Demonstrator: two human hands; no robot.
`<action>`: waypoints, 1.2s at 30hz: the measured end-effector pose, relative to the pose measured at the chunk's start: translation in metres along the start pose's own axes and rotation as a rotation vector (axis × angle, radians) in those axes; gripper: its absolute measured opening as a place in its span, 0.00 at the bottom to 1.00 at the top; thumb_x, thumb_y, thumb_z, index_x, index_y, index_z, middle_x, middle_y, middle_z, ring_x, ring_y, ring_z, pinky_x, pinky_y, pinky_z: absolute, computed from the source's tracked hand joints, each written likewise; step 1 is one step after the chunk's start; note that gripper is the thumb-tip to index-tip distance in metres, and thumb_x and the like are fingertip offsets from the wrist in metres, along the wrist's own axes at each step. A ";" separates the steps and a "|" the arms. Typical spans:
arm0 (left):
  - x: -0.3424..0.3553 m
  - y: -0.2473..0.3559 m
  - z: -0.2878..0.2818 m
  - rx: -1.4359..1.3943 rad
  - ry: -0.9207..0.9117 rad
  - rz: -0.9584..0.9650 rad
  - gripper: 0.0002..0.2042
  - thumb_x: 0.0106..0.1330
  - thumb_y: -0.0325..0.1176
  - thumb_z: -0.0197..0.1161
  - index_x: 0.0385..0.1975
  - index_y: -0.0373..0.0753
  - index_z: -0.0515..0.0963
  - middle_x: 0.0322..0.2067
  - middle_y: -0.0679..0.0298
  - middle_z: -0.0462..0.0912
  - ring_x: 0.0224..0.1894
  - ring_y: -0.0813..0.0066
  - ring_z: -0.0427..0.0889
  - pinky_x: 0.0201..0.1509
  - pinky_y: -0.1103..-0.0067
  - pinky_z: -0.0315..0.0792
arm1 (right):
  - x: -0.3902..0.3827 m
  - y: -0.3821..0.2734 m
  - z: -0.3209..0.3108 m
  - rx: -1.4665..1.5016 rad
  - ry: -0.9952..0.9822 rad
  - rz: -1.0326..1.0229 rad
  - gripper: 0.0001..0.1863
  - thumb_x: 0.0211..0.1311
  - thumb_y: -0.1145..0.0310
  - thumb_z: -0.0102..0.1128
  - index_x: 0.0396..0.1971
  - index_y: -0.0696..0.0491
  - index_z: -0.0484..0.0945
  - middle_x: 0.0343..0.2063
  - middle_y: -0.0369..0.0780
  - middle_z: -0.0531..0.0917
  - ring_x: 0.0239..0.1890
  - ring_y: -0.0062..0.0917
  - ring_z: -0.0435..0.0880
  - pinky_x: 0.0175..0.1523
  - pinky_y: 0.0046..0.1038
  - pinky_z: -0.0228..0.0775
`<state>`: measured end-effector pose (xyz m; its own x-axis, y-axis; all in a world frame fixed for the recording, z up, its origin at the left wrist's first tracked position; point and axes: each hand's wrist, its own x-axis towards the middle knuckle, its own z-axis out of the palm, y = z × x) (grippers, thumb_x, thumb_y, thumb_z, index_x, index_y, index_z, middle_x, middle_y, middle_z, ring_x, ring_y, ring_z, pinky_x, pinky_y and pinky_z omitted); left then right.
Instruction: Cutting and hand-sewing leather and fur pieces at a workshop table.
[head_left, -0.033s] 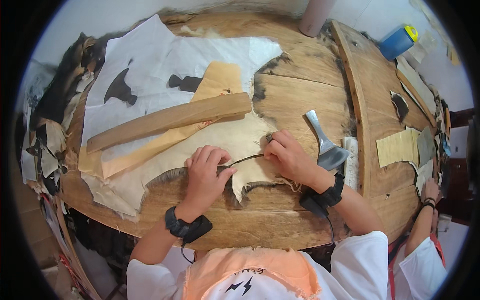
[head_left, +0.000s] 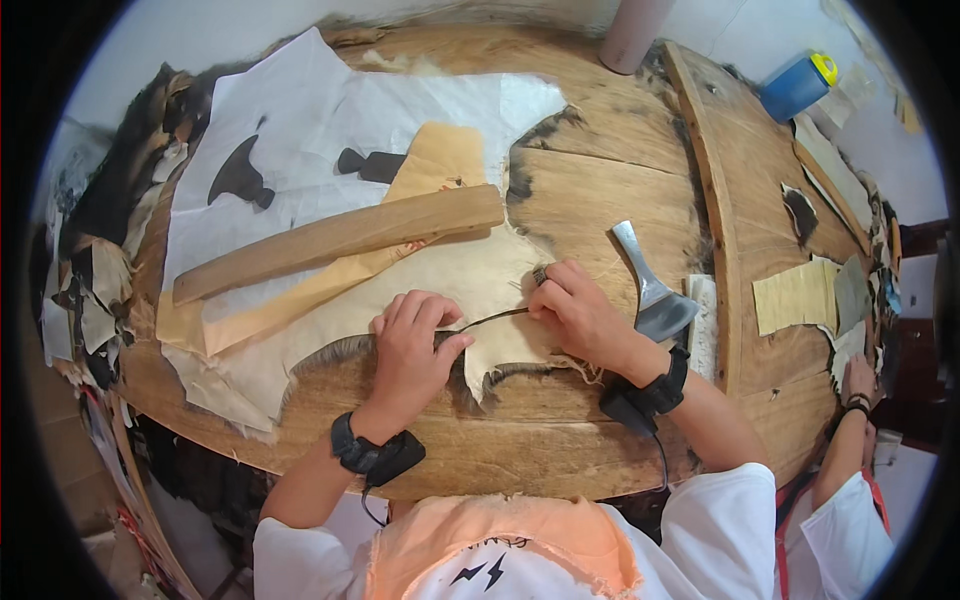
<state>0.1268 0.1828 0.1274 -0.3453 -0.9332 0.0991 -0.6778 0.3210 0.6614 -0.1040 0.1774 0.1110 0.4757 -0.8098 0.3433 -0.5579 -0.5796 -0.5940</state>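
Observation:
A fur pelt (head_left: 420,270) lies pale skin side up on the wooden table, dark fur showing along its near edge. My left hand (head_left: 415,335) pinches the pelt's edge between thumb and fingers. Close by on the right, my right hand (head_left: 575,310) rests on the pelt with curled fingers, a metal ring on one of them. Whatever its fingertips hold is hidden. A thin dark line of fur (head_left: 495,317) runs across the skin between both hands. Beside my right hand lies a metal tool with a flared blade (head_left: 660,305).
A wooden slat (head_left: 340,240) lies across tan paper (head_left: 440,155) and a white sheet (head_left: 290,110) bearing dark cut shapes. A raised wooden strip (head_left: 705,180) divides the table. Rightward are a blue bottle (head_left: 795,92), hide scraps (head_left: 795,297) and another person's hand (head_left: 858,380).

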 end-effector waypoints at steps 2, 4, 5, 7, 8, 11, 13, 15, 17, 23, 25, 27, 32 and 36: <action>0.001 -0.001 0.001 0.059 -0.013 0.017 0.14 0.46 0.30 0.67 0.32 0.41 0.71 0.31 0.67 0.72 0.38 0.70 0.72 0.42 0.73 0.60 | 0.000 0.000 0.001 0.008 0.007 0.005 0.09 0.47 0.79 0.58 0.26 0.54 0.67 0.27 0.41 0.67 0.32 0.36 0.67 0.37 0.31 0.61; 0.001 -0.001 0.000 0.046 -0.017 0.023 0.13 0.47 0.30 0.66 0.31 0.41 0.72 0.32 0.67 0.73 0.38 0.69 0.72 0.42 0.73 0.59 | 0.000 0.000 0.003 0.019 0.035 0.014 0.09 0.47 0.80 0.59 0.26 0.53 0.68 0.26 0.41 0.66 0.31 0.36 0.67 0.36 0.31 0.60; 0.001 -0.001 0.000 0.051 0.005 0.039 0.13 0.47 0.30 0.66 0.31 0.41 0.72 0.32 0.67 0.73 0.38 0.69 0.72 0.42 0.73 0.59 | 0.000 0.000 0.003 0.003 0.045 0.008 0.10 0.46 0.80 0.59 0.26 0.53 0.68 0.25 0.41 0.67 0.30 0.35 0.67 0.36 0.31 0.60; 0.001 0.000 -0.001 0.029 -0.004 0.052 0.12 0.48 0.30 0.66 0.32 0.40 0.74 0.32 0.66 0.73 0.38 0.68 0.72 0.43 0.73 0.61 | 0.000 0.000 0.004 -0.015 0.055 0.002 0.10 0.46 0.80 0.59 0.25 0.53 0.68 0.25 0.41 0.67 0.30 0.35 0.67 0.36 0.31 0.60; 0.002 0.000 0.001 0.035 -0.003 0.053 0.12 0.48 0.30 0.66 0.32 0.40 0.74 0.32 0.66 0.73 0.38 0.68 0.72 0.43 0.73 0.61 | 0.000 -0.001 0.004 -0.012 0.059 0.006 0.10 0.46 0.80 0.59 0.25 0.53 0.68 0.25 0.41 0.67 0.30 0.35 0.67 0.36 0.31 0.60; 0.005 0.000 0.006 -0.076 0.053 0.116 0.11 0.49 0.30 0.65 0.33 0.43 0.76 0.32 0.66 0.73 0.38 0.66 0.72 0.44 0.71 0.62 | 0.002 -0.002 0.003 -0.014 0.060 0.006 0.10 0.45 0.80 0.60 0.25 0.53 0.68 0.25 0.41 0.67 0.30 0.35 0.67 0.35 0.31 0.60; 0.005 -0.002 0.005 -0.064 0.018 0.099 0.11 0.49 0.28 0.65 0.34 0.42 0.76 0.32 0.65 0.73 0.38 0.65 0.72 0.44 0.71 0.65 | 0.005 -0.005 0.001 -0.022 0.059 -0.001 0.10 0.45 0.80 0.60 0.25 0.53 0.67 0.25 0.41 0.67 0.30 0.35 0.67 0.35 0.32 0.61; 0.004 -0.003 0.006 -0.069 0.035 0.110 0.11 0.49 0.28 0.65 0.34 0.42 0.77 0.32 0.65 0.73 0.38 0.64 0.72 0.44 0.71 0.65 | 0.009 -0.011 -0.002 -0.050 0.057 0.023 0.10 0.45 0.79 0.61 0.26 0.54 0.70 0.26 0.40 0.68 0.31 0.35 0.68 0.35 0.31 0.62; 0.004 -0.003 0.005 -0.075 0.038 0.106 0.11 0.49 0.28 0.65 0.33 0.42 0.77 0.32 0.65 0.73 0.37 0.64 0.72 0.43 0.71 0.65 | 0.012 -0.019 -0.003 -0.069 0.010 0.002 0.10 0.44 0.78 0.61 0.28 0.54 0.71 0.28 0.40 0.69 0.33 0.35 0.69 0.37 0.31 0.63; 0.005 -0.003 0.004 -0.096 0.047 0.102 0.11 0.48 0.28 0.65 0.34 0.41 0.76 0.32 0.65 0.73 0.38 0.64 0.72 0.44 0.71 0.66 | 0.026 -0.028 0.005 -0.014 -0.103 -0.030 0.14 0.43 0.74 0.63 0.34 0.53 0.75 0.30 0.39 0.71 0.37 0.33 0.69 0.43 0.30 0.66; 0.004 -0.004 0.004 -0.078 0.041 0.116 0.12 0.48 0.28 0.65 0.34 0.41 0.76 0.31 0.64 0.73 0.38 0.63 0.72 0.44 0.71 0.66 | 0.027 -0.026 0.008 -0.013 -0.111 -0.034 0.15 0.42 0.73 0.63 0.35 0.53 0.75 0.31 0.39 0.71 0.37 0.33 0.69 0.43 0.30 0.66; 0.002 -0.003 0.003 -0.074 0.060 0.126 0.12 0.48 0.27 0.65 0.34 0.40 0.76 0.31 0.64 0.73 0.38 0.64 0.72 0.44 0.71 0.66 | 0.026 -0.024 0.010 -0.025 -0.109 -0.019 0.15 0.42 0.73 0.63 0.34 0.53 0.75 0.31 0.38 0.71 0.37 0.33 0.69 0.43 0.30 0.66; 0.001 -0.003 0.001 -0.039 0.056 0.167 0.10 0.48 0.27 0.66 0.32 0.36 0.78 0.32 0.61 0.75 0.36 0.63 0.73 0.41 0.72 0.69 | 0.025 -0.020 0.013 -0.029 -0.091 -0.040 0.13 0.43 0.71 0.64 0.32 0.53 0.75 0.29 0.38 0.71 0.35 0.34 0.69 0.41 0.31 0.65; 0.002 -0.004 0.002 -0.031 0.065 0.177 0.09 0.48 0.25 0.66 0.30 0.38 0.80 0.29 0.62 0.75 0.32 0.66 0.73 0.36 0.75 0.69 | 0.026 -0.017 0.015 -0.002 -0.064 -0.050 0.11 0.44 0.71 0.65 0.31 0.53 0.76 0.27 0.38 0.70 0.33 0.33 0.69 0.38 0.31 0.64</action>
<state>0.1274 0.1801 0.1237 -0.4143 -0.8713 0.2629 -0.5897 0.4770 0.6516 -0.0718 0.1680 0.1188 0.5454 -0.7726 0.3252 -0.5341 -0.6193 -0.5755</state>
